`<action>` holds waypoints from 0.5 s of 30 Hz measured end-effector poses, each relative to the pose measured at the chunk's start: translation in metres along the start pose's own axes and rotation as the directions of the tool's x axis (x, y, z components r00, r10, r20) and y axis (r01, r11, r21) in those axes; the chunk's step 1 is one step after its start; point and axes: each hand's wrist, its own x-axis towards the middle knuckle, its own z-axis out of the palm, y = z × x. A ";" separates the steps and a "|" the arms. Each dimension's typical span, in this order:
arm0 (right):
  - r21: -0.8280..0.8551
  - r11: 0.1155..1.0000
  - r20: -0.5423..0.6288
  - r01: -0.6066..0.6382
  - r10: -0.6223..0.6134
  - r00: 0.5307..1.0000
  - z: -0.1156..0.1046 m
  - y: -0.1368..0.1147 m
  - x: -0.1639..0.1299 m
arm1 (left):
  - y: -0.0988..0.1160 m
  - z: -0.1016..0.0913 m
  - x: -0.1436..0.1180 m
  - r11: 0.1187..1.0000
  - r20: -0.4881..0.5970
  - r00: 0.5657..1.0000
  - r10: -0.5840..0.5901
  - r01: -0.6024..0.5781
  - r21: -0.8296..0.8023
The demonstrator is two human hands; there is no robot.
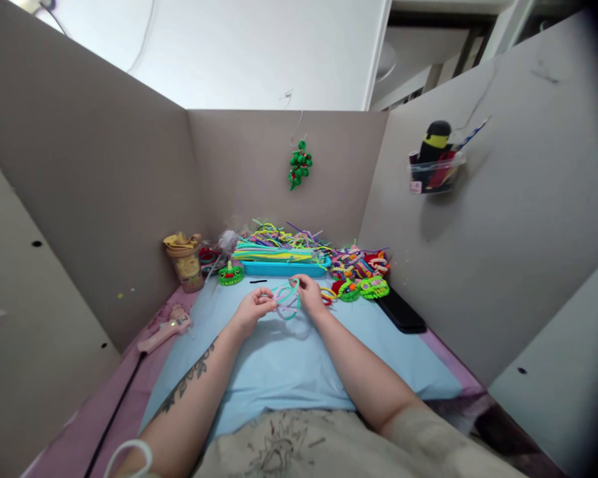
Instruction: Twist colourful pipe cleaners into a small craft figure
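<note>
Between my two hands, above the light blue cloth [274,372], are looped pipe cleaners [288,302] in teal and lilac. My left hand [253,309] pinches the loops from the left side. On the right, my right hand [309,296] grips the upper right part of the teal loop with its fingers bent together. Just past my left hand lies a short black pipe cleaner piece [258,281]. Red and yellow pipe cleaner loops [327,296] rest right beside my right hand.
Behind my hands, a blue tray [286,269] holds many coloured pipe cleaners. Green pipe cleaner figures [373,287] sit to its right, another green one [230,273] to its left. A pink glue gun [165,332], a cup [185,262] and a black case [401,311] stand near the side panels.
</note>
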 end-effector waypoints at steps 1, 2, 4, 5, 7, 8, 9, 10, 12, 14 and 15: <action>-0.016 1.000 -0.054 0.024 -0.024 0.998 -0.002 -0.001 0.000 | -0.001 0.000 0.001 1.000 -0.016 1.000 0.003 -0.003 0.018; -0.039 0.998 -0.115 0.045 -0.049 0.992 -0.004 -0.003 0.001 | -0.003 -0.001 0.002 0.999 -0.039 0.999 0.011 -0.009 0.040; -0.100 0.993 -0.235 0.063 -0.085 0.968 -0.009 -0.006 0.001 | -0.007 -0.002 0.005 0.994 -0.108 0.993 0.047 -0.035 0.106; -0.131 0.989 -0.278 0.065 -0.100 0.955 -0.012 -0.008 0.002 | -0.009 -0.004 0.006 0.988 -0.155 0.985 0.077 -0.054 0.148; -0.185 0.980 -0.311 0.078 -0.134 0.941 -0.015 -0.013 0.001 | -0.014 -0.007 0.009 0.966 -0.258 0.954 0.155 -0.091 0.242; -0.206 0.974 -0.314 0.099 -0.161 0.936 -0.015 -0.016 0.000 | -0.016 -0.009 0.010 0.952 -0.304 0.932 0.196 -0.107 0.286; -0.224 0.966 -0.310 0.131 -0.198 0.930 -0.015 -0.018 -0.001 | -0.017 -0.011 0.011 0.938 -0.345 0.909 0.234 -0.118 0.326; -0.240 0.956 -0.301 0.170 -0.240 0.923 -0.014 -0.021 -0.002 | -0.018 -0.013 0.012 0.924 -0.379 0.886 0.268 -0.125 0.362; -0.269 0.929 -0.276 0.254 -0.327 0.904 -0.011 -0.027 -0.006 | -0.020 -0.017 0.012 0.900 -0.430 0.846 0.316 -0.125 0.417; -0.298 0.897 -0.242 0.326 -0.402 0.883 -0.007 -0.032 -0.010 | -0.020 -0.019 0.012 0.885 -0.469 0.814 0.342 -0.111 0.452; -0.310 0.881 -0.225 0.358 -0.434 0.872 -0.006 -0.035 -0.012 | -0.019 -0.020 0.012 0.881 -0.484 0.804 0.347 -0.101 0.463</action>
